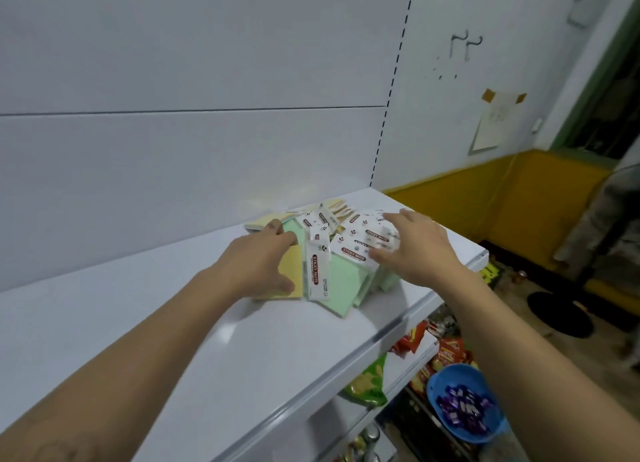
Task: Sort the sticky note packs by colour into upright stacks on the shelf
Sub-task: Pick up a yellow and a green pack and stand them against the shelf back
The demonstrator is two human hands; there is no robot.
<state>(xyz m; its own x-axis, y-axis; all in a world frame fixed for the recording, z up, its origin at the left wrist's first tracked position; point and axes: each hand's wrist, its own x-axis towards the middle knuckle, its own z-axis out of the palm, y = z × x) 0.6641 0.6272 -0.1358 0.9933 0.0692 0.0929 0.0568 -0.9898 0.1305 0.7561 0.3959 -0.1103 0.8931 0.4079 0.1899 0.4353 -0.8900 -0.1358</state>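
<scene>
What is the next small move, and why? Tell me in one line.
Probably lift the yellow pack clear and stand it upright on the bare shelf to its left: the left hand grips it by opposite edges, while the green packs and others lie flat and mixed under the open right hand.

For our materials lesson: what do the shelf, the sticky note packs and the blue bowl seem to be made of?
Shelf: probably painted metal; smooth white sheen, folded front lip.
Sticky note packs: pastel paper pads with printed headers, seemingly film-wrapped; faint gloss.
Blue bowl: likely plastic; even colour, thin rim.
</scene>
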